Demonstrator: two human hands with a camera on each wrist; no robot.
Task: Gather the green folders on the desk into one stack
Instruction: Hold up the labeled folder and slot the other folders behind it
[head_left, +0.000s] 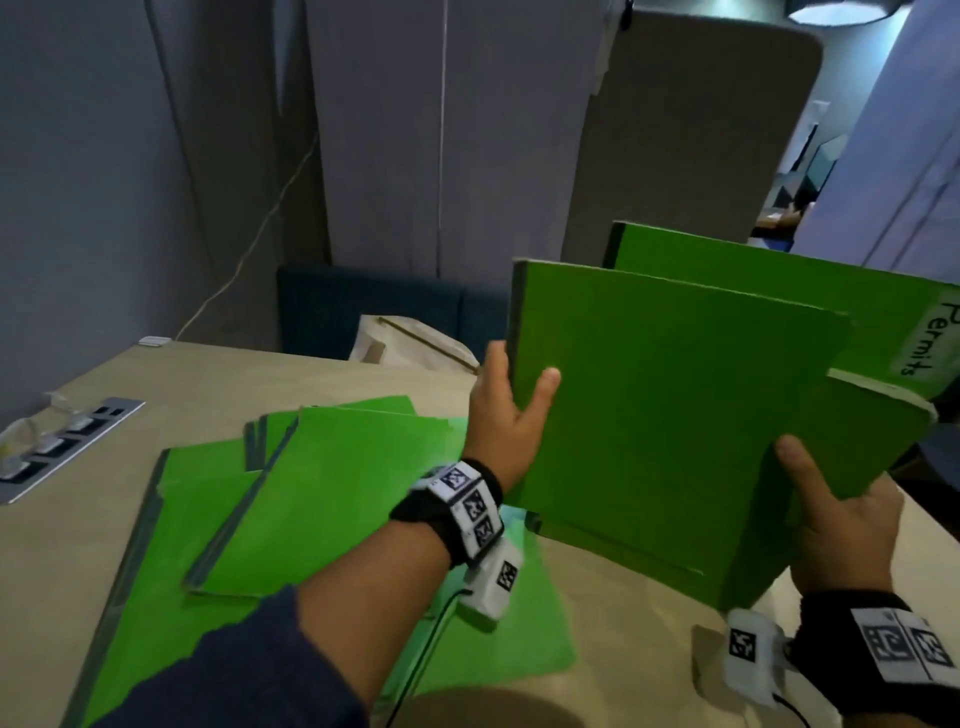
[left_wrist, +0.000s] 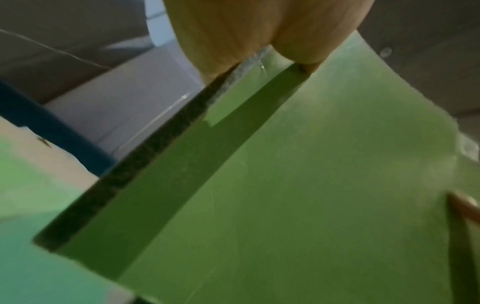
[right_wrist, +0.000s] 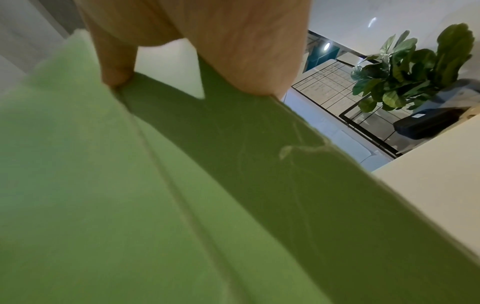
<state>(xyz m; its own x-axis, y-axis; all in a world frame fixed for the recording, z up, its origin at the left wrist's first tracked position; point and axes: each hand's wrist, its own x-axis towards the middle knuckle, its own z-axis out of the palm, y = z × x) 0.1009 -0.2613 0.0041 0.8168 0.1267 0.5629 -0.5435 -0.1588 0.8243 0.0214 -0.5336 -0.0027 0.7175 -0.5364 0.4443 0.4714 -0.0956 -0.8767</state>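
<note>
Both hands hold a bundle of green folders (head_left: 670, 415) tilted up above the desk at the right. My left hand (head_left: 511, 410) grips the bundle's left edge, thumb on the front cover. My right hand (head_left: 826, 499) grips the lower right corner with the thumb on top. The rearmost held folder (head_left: 810, 280) carries a white label reading "Permits". Several more green folders (head_left: 311, 499) lie overlapping on the desk (head_left: 62, 545) at the left. The left wrist view shows the held folders (left_wrist: 298, 185) under my fingers (left_wrist: 259, 30); the right wrist view shows the green covers (right_wrist: 182, 195) pinched by my fingers (right_wrist: 246, 51).
A power strip panel (head_left: 67, 441) is set into the desk at the far left. A beige bag (head_left: 410, 343) sits at the desk's far edge before a dark blue divider (head_left: 363, 306). A potted plant (right_wrist: 410, 67) and a black case (right_wrist: 426, 123) stand off to the right.
</note>
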